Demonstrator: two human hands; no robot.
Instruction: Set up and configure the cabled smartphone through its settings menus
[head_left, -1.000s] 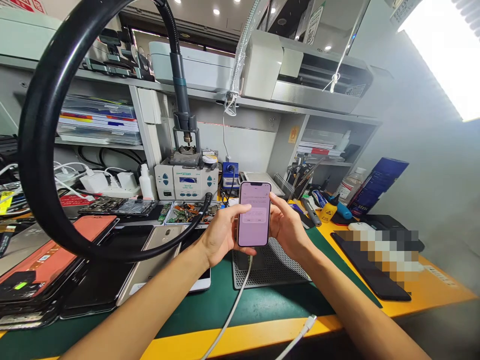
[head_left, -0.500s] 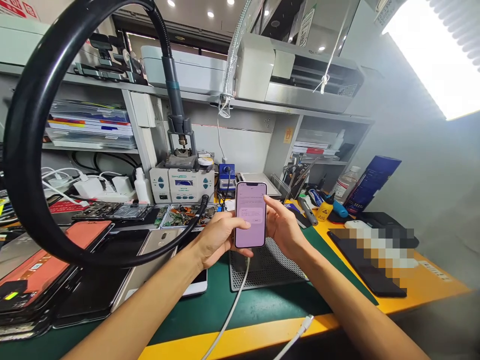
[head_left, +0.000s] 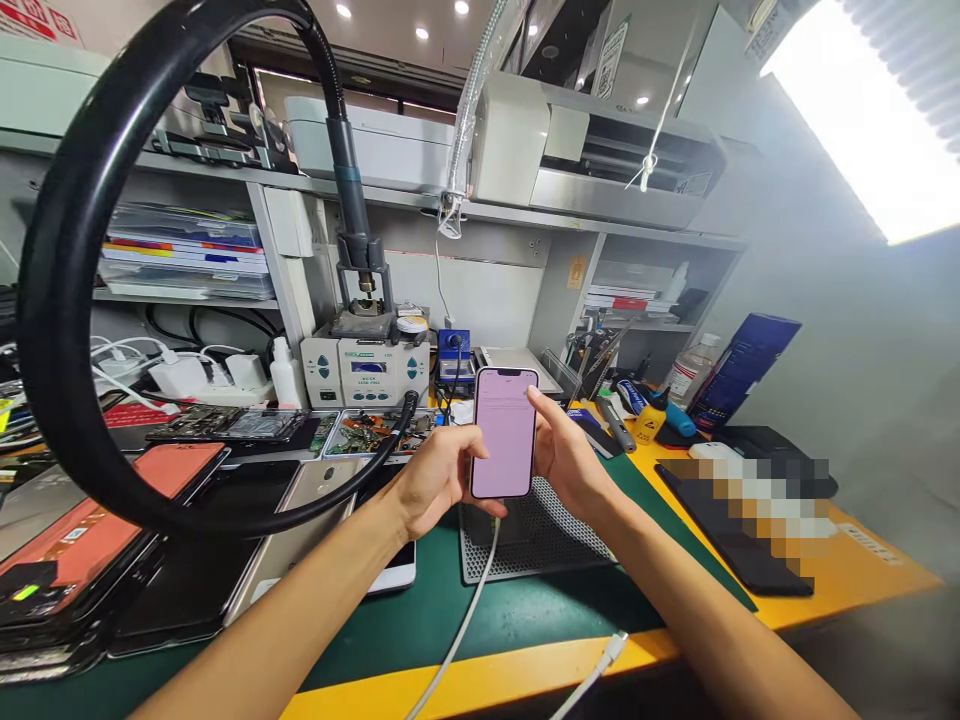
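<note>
A smartphone (head_left: 504,435) with a lit pinkish screen is held upright between both hands, over a grey perforated mat (head_left: 555,545). My left hand (head_left: 442,475) grips its left side, thumb bent at the screen's left edge and fingers partly behind and below. On the other side, my right hand (head_left: 562,445) is wrapped round the right edge, its thumb by the upper right of the screen; its other fingers are hidden behind the phone. From below the phone a white cable (head_left: 472,605) runs to the bench's front edge. A second cable end (head_left: 615,645) lies on that edge.
Several phones (head_left: 172,480) lie at left, under a looping black hose (head_left: 45,300). A hot-air station (head_left: 367,370) and a tray of small parts (head_left: 352,430) stand behind. A yellow bottle (head_left: 651,420), a clear bottle (head_left: 694,365) and a black slab (head_left: 735,540) are at right.
A pop-up box on the phone's screen has gone, leaving a mostly plain page. My left thumb has drawn back leftward from the screen to its edge.
</note>
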